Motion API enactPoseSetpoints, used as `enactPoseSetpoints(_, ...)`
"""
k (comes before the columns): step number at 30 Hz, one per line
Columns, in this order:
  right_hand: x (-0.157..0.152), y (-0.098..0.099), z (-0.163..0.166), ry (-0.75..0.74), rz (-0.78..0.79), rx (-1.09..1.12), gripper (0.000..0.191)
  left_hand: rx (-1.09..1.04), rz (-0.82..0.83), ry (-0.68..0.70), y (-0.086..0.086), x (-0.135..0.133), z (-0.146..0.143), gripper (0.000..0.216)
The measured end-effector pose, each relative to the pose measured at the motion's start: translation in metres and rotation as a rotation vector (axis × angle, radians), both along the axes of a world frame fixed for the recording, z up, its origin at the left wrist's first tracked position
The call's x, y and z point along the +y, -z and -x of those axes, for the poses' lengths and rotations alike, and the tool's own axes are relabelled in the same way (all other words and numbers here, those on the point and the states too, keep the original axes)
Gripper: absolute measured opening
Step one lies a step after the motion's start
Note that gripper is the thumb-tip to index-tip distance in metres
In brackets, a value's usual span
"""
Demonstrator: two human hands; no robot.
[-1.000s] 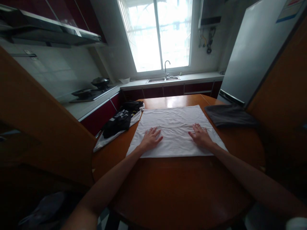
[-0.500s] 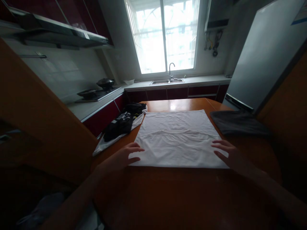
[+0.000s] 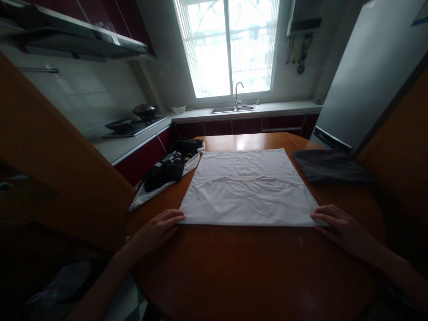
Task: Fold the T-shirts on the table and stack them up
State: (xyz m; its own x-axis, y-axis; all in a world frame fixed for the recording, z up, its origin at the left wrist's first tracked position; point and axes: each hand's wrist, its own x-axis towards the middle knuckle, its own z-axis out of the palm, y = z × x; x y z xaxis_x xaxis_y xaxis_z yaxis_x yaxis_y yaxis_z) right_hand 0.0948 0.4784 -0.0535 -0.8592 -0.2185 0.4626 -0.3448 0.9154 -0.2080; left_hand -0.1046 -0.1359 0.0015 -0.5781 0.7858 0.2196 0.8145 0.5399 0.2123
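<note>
A white shirt (image 3: 247, 196), folded into a wide rectangular shape, lies flat on the wooden table with a few wrinkles and a curved fold line across its middle. At its near left corner, my left hand (image 3: 163, 225) has its fingers closed on the cloth edge, with the thumb mostly hidden. My right hand (image 3: 337, 223) pinches the near right corner, its fingertips on top of the fabric. The near edge of the shirt runs straight between both hands.
The brown wooden table (image 3: 247, 272) has rounded ends. Dark clothes (image 3: 167, 169) lie in a pile on white cloth at its left side. A dark grey folded cloth (image 3: 331, 167) lies at the right. Beyond are a sink (image 3: 232, 109), a stove (image 3: 133, 127) and a fridge (image 3: 371, 67).
Both hands have moved outward and toward me, from hovering with fingers spread over the shirt to closing on its two near corners. The view has shifted slightly.
</note>
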Motion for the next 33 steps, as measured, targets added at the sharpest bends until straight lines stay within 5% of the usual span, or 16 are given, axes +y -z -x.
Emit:
enactPoseSetpoints(13, -0.006, -0.017, -0.005, -0.067, -0.264, 0.17, 0.017, 0.172, 0.025, -0.006, -0.004, 0.01, -0.003, 0.03)
enactPoseSetpoints(24, -0.007, -0.023, -0.002, -0.089, -0.226, 0.175, 0.017, 0.171, 0.024, 0.022, -0.009, 0.013, -0.002, 0.026)
enactPoseSetpoints(33, -0.004, -0.032, -0.023, -0.114, -0.004, 0.095, 0.015, 0.055, -0.071, 0.028, -0.033, 0.001, -0.031, 0.022)
